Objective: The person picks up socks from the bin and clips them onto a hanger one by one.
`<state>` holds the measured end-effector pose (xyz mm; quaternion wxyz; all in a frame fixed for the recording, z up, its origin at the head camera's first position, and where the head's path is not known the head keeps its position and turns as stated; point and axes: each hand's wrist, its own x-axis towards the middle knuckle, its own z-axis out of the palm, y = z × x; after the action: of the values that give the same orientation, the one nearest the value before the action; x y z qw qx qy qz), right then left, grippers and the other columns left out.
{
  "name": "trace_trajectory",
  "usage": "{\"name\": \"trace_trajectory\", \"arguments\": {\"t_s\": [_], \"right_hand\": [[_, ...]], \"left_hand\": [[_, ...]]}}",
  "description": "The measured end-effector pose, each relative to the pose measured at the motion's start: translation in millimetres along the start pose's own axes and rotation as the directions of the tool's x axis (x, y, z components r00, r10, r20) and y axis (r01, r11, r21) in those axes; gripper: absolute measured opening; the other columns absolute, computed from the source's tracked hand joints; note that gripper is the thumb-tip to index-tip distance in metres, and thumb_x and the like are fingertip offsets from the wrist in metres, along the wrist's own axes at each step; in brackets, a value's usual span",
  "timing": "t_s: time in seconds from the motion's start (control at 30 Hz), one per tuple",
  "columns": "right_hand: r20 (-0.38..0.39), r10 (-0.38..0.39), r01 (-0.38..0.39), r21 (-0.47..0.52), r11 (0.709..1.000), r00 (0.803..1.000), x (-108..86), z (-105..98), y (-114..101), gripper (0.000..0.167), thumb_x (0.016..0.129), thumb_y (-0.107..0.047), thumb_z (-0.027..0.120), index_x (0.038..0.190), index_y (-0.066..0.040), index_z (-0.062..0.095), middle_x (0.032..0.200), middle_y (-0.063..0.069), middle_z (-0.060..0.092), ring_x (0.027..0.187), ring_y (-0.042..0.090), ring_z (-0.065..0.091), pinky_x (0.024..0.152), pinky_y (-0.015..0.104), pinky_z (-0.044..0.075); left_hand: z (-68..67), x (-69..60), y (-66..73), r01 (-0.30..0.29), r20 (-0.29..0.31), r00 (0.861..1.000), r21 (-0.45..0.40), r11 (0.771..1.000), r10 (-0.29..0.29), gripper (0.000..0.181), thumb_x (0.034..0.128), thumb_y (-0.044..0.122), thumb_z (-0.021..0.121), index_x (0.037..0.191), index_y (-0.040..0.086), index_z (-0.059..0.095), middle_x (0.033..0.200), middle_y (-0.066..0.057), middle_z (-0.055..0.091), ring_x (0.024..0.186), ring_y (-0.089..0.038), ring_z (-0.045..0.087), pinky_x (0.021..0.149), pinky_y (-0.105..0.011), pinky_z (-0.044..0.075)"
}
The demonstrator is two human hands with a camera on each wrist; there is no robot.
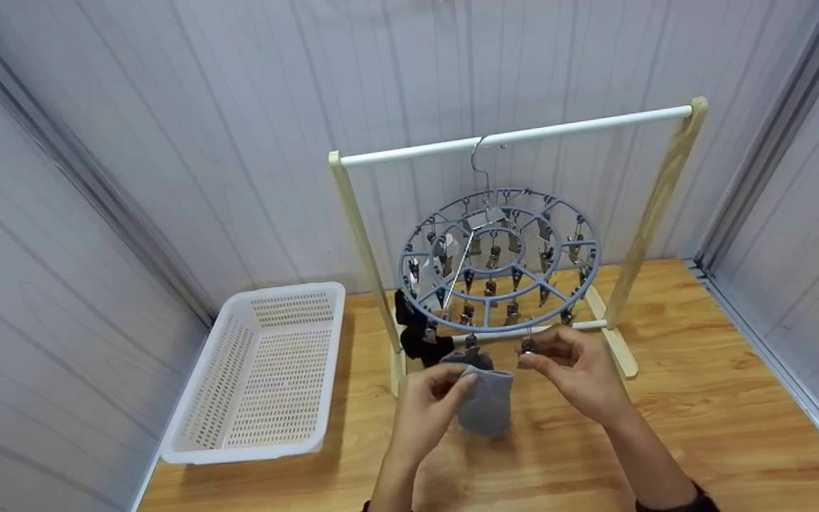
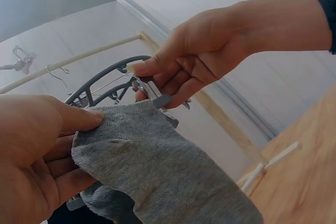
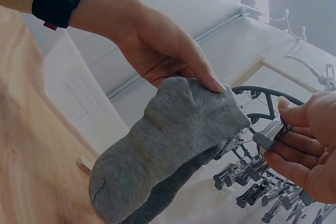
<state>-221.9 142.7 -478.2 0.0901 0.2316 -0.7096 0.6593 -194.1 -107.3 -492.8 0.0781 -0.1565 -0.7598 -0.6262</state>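
A grey sock (image 1: 486, 402) hangs from my left hand (image 1: 424, 405), its cuff pinched between thumb and fingers. My right hand (image 1: 584, 370) pinches a metal clip (image 3: 270, 132) with grey tips, just right of the cuff; in the left wrist view the clip sits close by the cuff's corner. That clip hangs from the front rim of a round blue-grey drying hanger (image 1: 488, 323). Behind the held sock, a second grey sock (image 1: 468, 358) hangs from a neighbouring clip (image 1: 471, 343). Black socks (image 1: 427, 345) hang at the hanger's left side.
The hanger's hook (image 1: 479, 158) hangs on the white bar (image 1: 566, 130) of a wooden-legged rack (image 1: 655, 206). Many loose clips dangle from the rings. A white slotted basket (image 1: 324, 384) stands on the wooden table (image 1: 722, 398) at left, with panelled walls around.
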Motion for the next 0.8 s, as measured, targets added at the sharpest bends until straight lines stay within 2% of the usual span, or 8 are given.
{"name": "trace_trajectory", "arguments": {"t_s": [0.23, 0.47, 0.63, 0.8], "right_hand": [[-0.045, 0.017, -0.015, 0.045, 0.999, 0.999, -1.6, 5.0, 0.3, 0.015, 0.093, 0.007, 0.076, 0.107, 0.006, 0.071, 0.105, 0.025, 0.075, 0.092, 0.023, 0.078, 0.080, 0.037, 0.063], [-0.058, -0.070, 0.076, 0.106, 0.992, 0.996, -2.7, 7.5, 1.2, 0.013, 0.093, 0.013, 0.072, 0.105, 0.011, 0.069, 0.101, 0.016, 0.079, 0.089, 0.022, 0.078, 0.076, 0.034, 0.063], [-0.076, -0.053, 0.061, 0.103, 0.993, 0.996, -3.8, 8.0, 0.1, 0.010, 0.092, 0.014, 0.072, 0.100, 0.010, 0.070, 0.097, 0.023, 0.077, 0.080, 0.022, 0.077, 0.071, 0.030, 0.063], [-0.100, -0.001, 0.013, 0.120, 0.993, 0.995, -5.5, 8.1, -3.0, 0.007, 0.093, 0.013, 0.072, 0.099, 0.010, 0.070, 0.095, 0.024, 0.077, 0.081, 0.023, 0.077, 0.072, 0.029, 0.062]], "left_hand": [[7.1, 0.2, -3.3, -0.012, 0.011, 1.000, -0.013, 1.000, 0.013, 0.010, 0.0989, 0.016, 0.077, 0.102, 0.007, 0.081, 0.089, -0.003, 0.078, 0.077, -0.013, 0.073, 0.069, -0.024, 0.059], [12.7, 0.8, -5.5, -0.019, 0.024, 1.000, -0.015, 1.000, 0.019, 0.011, 0.0991, 0.016, 0.077, 0.103, 0.007, 0.082, 0.092, -0.003, 0.080, 0.078, -0.017, 0.076, 0.071, -0.028, 0.062], [14.1, 0.6, -5.5, -0.013, 0.022, 1.000, -0.012, 1.000, 0.013, 0.011, 0.0991, 0.016, 0.077, 0.104, 0.008, 0.082, 0.093, -0.003, 0.079, 0.078, -0.015, 0.074, 0.071, -0.027, 0.061], [15.2, 0.7, -6.9, -0.052, 0.019, 0.999, 0.022, 0.998, 0.051, 0.012, 0.0992, 0.020, 0.077, 0.104, 0.010, 0.082, 0.093, -0.001, 0.079, 0.078, -0.012, 0.072, 0.069, -0.025, 0.059]]}}
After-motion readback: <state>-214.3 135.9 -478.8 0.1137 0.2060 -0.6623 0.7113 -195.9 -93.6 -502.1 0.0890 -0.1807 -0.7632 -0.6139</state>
